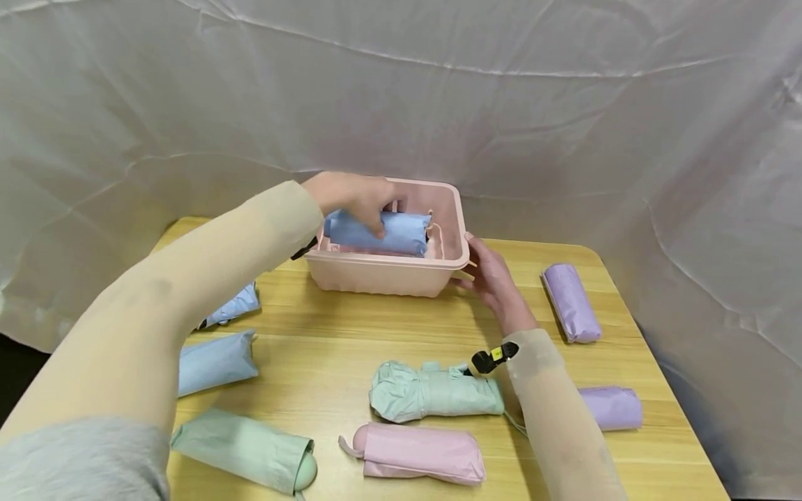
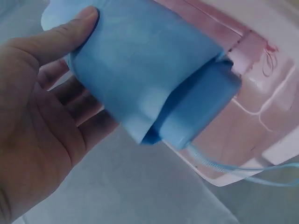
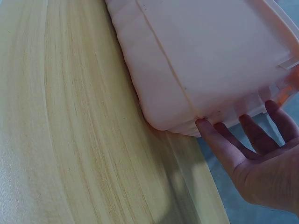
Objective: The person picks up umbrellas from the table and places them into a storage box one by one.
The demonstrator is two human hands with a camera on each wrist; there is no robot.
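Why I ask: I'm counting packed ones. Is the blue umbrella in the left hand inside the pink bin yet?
Partly: the left hand holds the blue umbrella over the pink bin, lowered below its rim, still gripped.

- Blue folded umbrella (image 1: 376, 233): sleeved in light blue fabric, lying level across the top of the bin, its blue handle end and thin wrist cord pointing right.
- Pink plastic bin (image 1: 388, 275): rectangular, upright on the bench's far side.

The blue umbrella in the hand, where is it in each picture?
Head: blue umbrella sits upper middle, held by the left hand over the pink basket.
Left wrist: it fills the top middle, gripped from the left.
Right wrist: not in it.
Shared landmark: the pink basket, in all three views.
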